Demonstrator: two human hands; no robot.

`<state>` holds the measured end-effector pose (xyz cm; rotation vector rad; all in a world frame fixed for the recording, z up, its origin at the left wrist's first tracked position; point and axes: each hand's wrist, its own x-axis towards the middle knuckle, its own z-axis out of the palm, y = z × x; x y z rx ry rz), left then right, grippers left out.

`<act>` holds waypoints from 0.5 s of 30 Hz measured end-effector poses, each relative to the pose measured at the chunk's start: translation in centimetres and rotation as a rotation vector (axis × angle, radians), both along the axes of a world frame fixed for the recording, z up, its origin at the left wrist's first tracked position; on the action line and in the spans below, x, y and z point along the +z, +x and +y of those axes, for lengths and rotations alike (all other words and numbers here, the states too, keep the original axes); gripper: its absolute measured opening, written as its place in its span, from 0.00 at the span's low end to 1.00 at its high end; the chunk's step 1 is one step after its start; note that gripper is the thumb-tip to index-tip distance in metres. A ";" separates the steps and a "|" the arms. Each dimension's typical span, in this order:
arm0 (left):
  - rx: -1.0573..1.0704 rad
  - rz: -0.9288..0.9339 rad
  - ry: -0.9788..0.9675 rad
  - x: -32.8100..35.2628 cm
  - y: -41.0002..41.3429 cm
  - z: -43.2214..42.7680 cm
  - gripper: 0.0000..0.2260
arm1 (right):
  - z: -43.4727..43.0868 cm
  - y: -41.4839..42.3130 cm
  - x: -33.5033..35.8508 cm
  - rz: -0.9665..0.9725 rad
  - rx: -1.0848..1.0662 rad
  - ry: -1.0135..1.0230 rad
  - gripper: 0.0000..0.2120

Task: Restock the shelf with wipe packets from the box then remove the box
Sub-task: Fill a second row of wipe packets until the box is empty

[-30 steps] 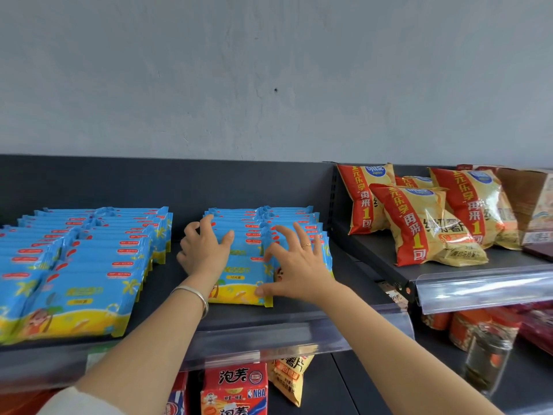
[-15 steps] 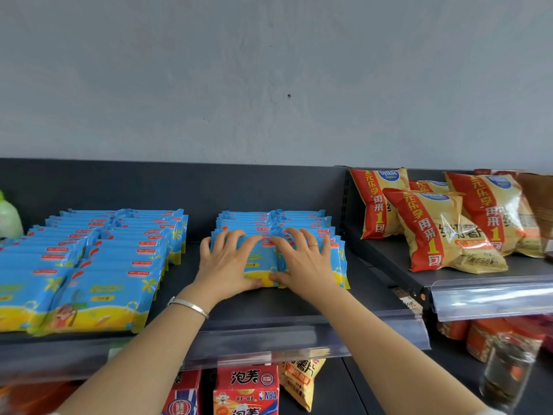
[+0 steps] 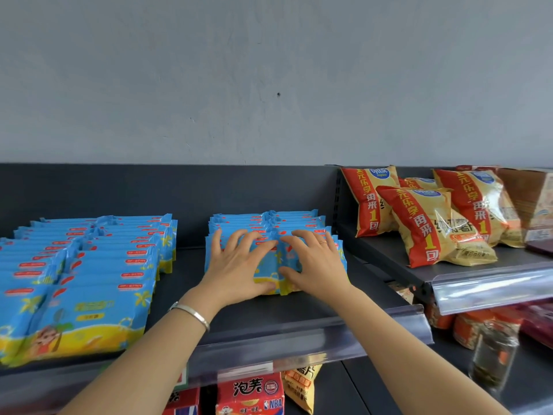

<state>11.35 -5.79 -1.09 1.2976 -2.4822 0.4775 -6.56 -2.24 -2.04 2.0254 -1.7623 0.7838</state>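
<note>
Blue and yellow wipe packets (image 3: 270,223) stand in two short rows at the middle of the dark top shelf (image 3: 269,313). My left hand (image 3: 236,265) lies flat on the front packet of the left row, fingers spread, thumb under its lower edge. My right hand (image 3: 314,265) presses the front packet of the right row the same way. A longer block of the same wipe packets (image 3: 89,271) fills the shelf's left side. No box is in view.
Red and yellow snack bags (image 3: 425,223) lie on the neighbouring shelf at right, with a brown carton (image 3: 532,202) beyond them. Clear price rails (image 3: 299,342) edge both shelves. Red snack packs (image 3: 250,393) and a glass jar (image 3: 493,357) sit on lower shelves.
Both hands pushed the front packets back toward the shelf's rear wall, closing the rows up. The hands came together side by side and now hold still on the packets.
</note>
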 end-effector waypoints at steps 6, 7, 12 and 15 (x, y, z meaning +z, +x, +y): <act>-0.026 0.181 0.017 1.3 -0.5 -0.7 0.26 | -0.8 -1.3 1.2 -0.316 -0.034 -0.007 0.22; -0.012 0.222 0.017 1.6 -0.6 -1.0 0.25 | -1.0 -1.6 1.7 -0.398 -0.055 0.001 0.22; 0.092 0.354 0.060 3.1 -1.4 -3.2 0.21 | -2.6 -3.6 4.1 -0.681 -0.140 0.115 0.25; 0.134 0.357 0.076 4.1 -2.0 -4.3 0.18 | -3.6 -4.8 5.2 -0.896 -0.129 0.197 0.26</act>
